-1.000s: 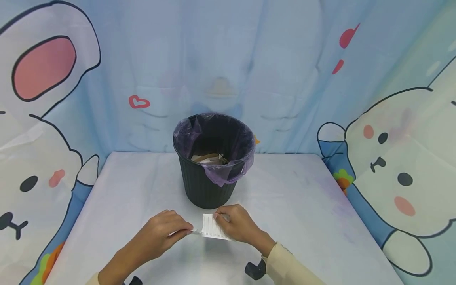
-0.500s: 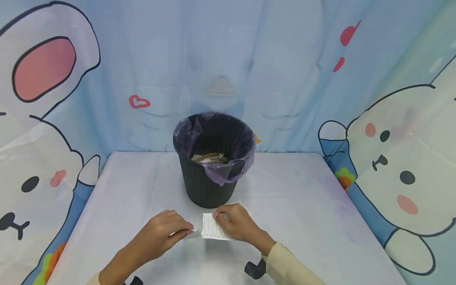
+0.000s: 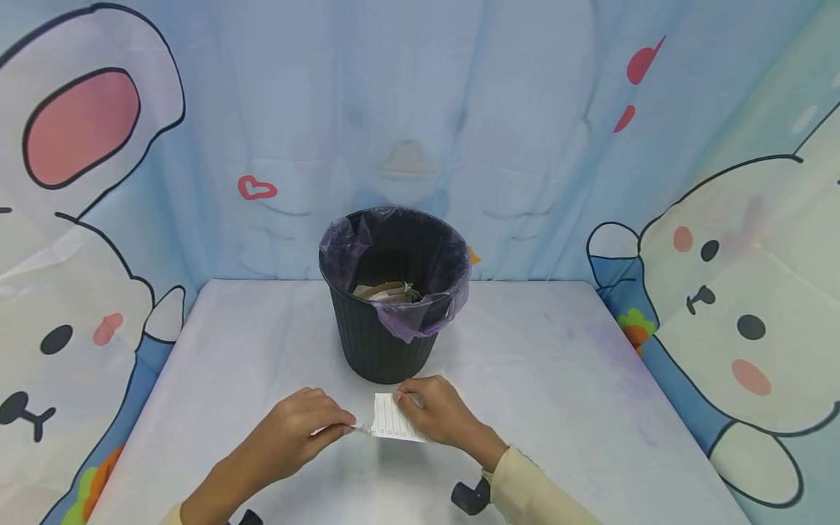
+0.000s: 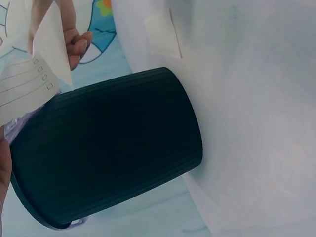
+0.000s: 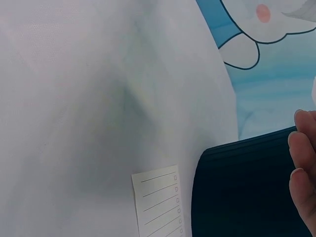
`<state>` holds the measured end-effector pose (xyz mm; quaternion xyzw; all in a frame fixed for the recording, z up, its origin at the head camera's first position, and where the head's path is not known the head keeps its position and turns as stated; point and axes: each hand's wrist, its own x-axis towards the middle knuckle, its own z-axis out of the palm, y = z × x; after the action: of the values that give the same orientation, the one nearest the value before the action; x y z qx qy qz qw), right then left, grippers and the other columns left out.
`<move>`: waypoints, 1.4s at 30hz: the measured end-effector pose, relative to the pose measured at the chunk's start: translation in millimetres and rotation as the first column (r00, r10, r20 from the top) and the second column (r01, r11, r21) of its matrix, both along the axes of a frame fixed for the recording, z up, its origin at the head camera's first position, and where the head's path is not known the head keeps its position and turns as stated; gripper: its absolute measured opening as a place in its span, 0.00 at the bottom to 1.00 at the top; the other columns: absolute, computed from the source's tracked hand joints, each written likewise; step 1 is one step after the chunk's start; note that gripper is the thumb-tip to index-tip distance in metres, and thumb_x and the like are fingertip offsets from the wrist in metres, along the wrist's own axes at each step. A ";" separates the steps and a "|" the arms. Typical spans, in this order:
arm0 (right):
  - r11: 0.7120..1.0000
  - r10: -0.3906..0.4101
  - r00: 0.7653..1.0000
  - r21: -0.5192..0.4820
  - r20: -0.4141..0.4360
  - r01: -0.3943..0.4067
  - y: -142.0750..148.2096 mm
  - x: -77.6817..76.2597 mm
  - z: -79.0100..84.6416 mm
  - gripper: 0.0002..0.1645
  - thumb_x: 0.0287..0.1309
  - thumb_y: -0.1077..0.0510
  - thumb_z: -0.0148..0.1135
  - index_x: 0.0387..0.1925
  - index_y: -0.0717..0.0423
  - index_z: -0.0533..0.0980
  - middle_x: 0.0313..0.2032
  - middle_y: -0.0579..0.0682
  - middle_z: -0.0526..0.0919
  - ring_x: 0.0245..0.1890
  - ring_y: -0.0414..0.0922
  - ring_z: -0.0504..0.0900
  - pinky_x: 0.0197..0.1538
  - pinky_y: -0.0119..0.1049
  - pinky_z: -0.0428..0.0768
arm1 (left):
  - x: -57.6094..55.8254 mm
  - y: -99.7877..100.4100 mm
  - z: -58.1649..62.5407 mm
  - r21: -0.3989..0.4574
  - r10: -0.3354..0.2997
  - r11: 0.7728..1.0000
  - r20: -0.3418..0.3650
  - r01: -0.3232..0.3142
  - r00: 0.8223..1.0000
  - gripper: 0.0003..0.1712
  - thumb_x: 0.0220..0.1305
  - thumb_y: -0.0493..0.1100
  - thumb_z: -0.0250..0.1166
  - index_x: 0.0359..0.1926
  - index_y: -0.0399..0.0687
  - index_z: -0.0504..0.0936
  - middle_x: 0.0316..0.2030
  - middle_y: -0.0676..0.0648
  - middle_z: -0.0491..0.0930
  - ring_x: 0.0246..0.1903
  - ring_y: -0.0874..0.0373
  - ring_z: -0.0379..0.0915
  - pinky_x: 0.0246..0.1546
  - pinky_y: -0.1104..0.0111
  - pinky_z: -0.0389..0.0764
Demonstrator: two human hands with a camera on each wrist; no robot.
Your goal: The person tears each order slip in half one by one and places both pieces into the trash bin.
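Observation:
My left hand (image 3: 297, 429) pinches a narrow white end of paper between thumb and forefinger. My right hand (image 3: 429, 410) pinches a lined sheet of paper (image 3: 389, 419), printed with a row of small checkboxes, just right of it. In the left wrist view the lined paper (image 4: 22, 89) hangs in the air, with a plain white flap (image 4: 52, 42) beside it; whether both are one sheet I cannot tell. Right-hand fingers (image 4: 79, 48) show behind. At the right wrist view's edge, fingers (image 5: 302, 182) are curled, their tips' hold out of frame.
A black bin (image 3: 383, 343) with a purple liner (image 3: 410, 317) stands just beyond my hands, some litter (image 3: 389, 293) inside. Another checkbox-lined sheet (image 5: 158, 202) lies on the white table (image 3: 538, 408) near the bin's base. A cartoon-print curtain (image 3: 525, 146) hangs behind.
The white end at my left fingertips stood slightly apart from the lined sheet half a second ago; now it reaches the sheet's left edge. Both hands have barely moved.

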<state>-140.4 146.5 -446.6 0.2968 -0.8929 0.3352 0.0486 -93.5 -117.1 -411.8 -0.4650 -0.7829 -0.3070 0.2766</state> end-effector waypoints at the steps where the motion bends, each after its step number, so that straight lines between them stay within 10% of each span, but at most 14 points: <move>1: 1.000 -0.003 1.000 0.002 0.000 0.003 0.1 0.0 -0.3 0.09 0.65 0.63 0.60 0.35 0.58 0.86 0.35 0.49 0.90 0.31 0.35 0.82 0.38 0.33 0.83 | 0.0 0.1 -0.4 0.002 -0.005 1.000 -0.003 0.005 1.000 0.14 0.47 0.33 0.78 0.37 0.48 0.88 0.32 0.58 0.86 0.30 0.68 0.75 0.37 0.81 0.75; 42: 0.998 -0.060 0.997 0.001 0.042 0.060 7.3 -2.1 -8.3 0.09 0.66 0.62 0.60 0.36 0.56 0.87 0.37 0.47 0.90 0.30 0.33 0.78 0.37 0.29 0.79 | -0.6 3.9 0.0 0.005 -0.020 1.000 -0.016 0.020 1.000 0.14 0.47 0.33 0.78 0.38 0.49 0.89 0.32 0.58 0.86 0.31 0.68 0.76 0.38 0.80 0.76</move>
<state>-142.5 153.9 -454.8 0.2627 -0.9021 0.3399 0.0400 -94.1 -113.2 -411.8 -0.4746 -0.7752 -0.3081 0.2809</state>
